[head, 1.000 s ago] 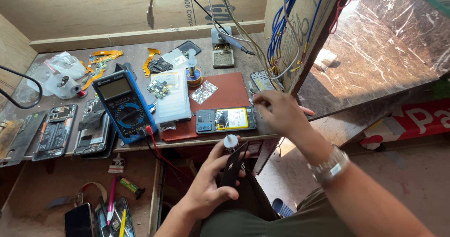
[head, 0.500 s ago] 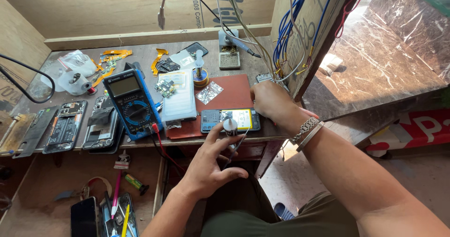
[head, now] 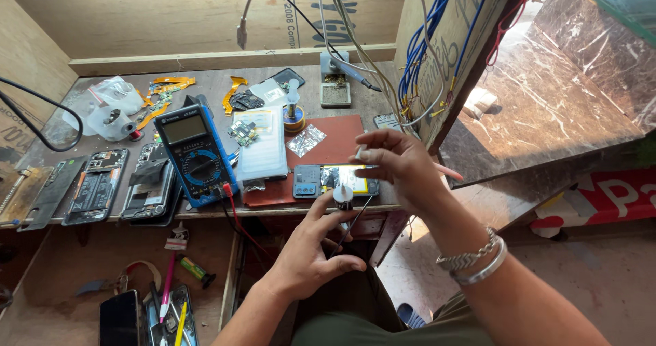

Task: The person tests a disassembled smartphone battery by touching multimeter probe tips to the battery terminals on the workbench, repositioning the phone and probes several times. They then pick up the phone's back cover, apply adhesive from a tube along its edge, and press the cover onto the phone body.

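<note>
My left hand (head: 311,254) sits just below the bench's front edge, closed around a black screwdriver (head: 342,202) with a silver cap, its shaft pointing down. My right hand (head: 400,165) hovers over an opened phone (head: 328,180) lying on a red mat (head: 338,137). Its fingers pinch a thin pink tool (head: 449,173), whose pale tip shows at the fingertips above the phone. There are metal bracelets on my right wrist.
A blue multimeter (head: 198,156) with red and black leads lies left of the mat. Left of it are two opened phones (head: 96,185). A soldering stand (head: 336,89), a flux tin (head: 295,122), flex cables and blue wires (head: 417,52) crowd the back. The lower shelf (head: 61,298) holds loose tools.
My right hand moved left from the bench's right corner to above the opened phone. My left hand rose with the screwdriver toward the bench edge.
</note>
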### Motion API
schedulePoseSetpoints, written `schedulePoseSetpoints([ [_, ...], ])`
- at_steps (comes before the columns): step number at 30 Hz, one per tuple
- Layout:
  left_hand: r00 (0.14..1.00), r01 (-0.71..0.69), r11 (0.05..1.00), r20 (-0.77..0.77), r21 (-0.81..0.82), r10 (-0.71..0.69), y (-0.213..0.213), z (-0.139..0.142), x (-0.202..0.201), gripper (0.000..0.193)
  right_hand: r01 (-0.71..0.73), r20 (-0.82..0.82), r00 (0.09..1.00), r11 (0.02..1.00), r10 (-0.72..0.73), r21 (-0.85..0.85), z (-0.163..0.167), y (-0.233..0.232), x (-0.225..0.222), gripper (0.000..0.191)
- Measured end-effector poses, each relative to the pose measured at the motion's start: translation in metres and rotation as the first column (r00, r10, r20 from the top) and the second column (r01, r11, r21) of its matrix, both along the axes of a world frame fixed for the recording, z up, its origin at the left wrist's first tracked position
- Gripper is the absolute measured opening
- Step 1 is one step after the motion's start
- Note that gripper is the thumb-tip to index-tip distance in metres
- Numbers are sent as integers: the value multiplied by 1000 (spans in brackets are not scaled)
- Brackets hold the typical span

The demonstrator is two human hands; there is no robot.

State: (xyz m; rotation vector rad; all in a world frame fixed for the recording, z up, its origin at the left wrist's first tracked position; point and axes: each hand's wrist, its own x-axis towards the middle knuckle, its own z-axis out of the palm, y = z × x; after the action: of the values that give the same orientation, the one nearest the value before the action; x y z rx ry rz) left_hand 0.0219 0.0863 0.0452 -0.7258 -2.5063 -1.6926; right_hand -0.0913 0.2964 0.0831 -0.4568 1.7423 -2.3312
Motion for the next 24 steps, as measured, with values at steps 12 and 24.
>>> schedulePoseSetpoints([
  [12, 998, 56, 997, 10, 56, -57, 6, 6, 1, 90, 14, -2, 1000, 999, -14, -49, -2, -4, 34, 28],
  [24, 997, 65, 994, 42, 90, -69, 7, 5, 4, 91, 1, 0, 1000, 999, -1, -36, -5, -5, 34, 28],
])
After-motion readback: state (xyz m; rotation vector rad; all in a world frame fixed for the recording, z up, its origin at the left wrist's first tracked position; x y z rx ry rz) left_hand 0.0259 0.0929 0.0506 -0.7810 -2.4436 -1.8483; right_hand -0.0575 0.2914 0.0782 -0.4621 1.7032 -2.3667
